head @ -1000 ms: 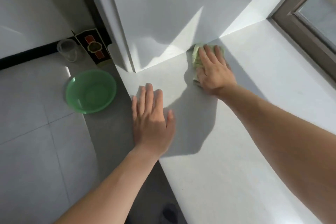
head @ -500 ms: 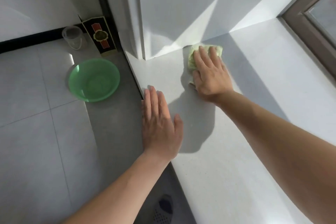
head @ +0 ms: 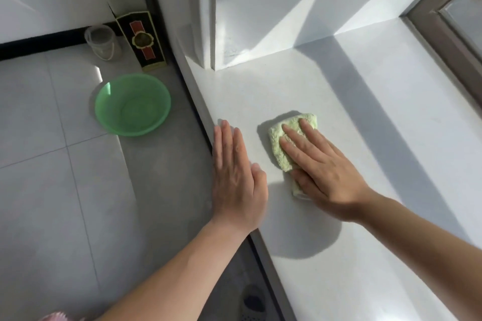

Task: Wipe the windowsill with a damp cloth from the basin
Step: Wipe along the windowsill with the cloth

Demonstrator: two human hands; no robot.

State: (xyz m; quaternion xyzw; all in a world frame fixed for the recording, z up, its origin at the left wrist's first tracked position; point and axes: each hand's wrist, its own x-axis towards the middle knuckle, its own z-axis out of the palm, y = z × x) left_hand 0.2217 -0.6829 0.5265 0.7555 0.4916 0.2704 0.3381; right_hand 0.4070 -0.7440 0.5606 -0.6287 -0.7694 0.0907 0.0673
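A folded pale green cloth [head: 280,142] lies flat on the white windowsill [head: 365,138]. My right hand [head: 323,172] presses down on the cloth with the fingers spread over it, covering its near half. My left hand [head: 236,180] rests flat and empty on the sill's front edge, just left of the cloth, fingers together and pointing away from me. The green plastic basin [head: 133,104] stands on the tiled floor to the left, below the sill.
A clear plastic cup [head: 101,41] and a dark box with a red and gold label [head: 142,40] stand against the wall behind the basin. A white wall corner [head: 208,21] meets the sill at the back. The window frame [head: 440,28] runs along the right. A slipper [head: 253,302] shows below.
My right hand has drawn the cloth back from the wall corner toward me along the sill. My left hand has stayed flat on the sill's edge.
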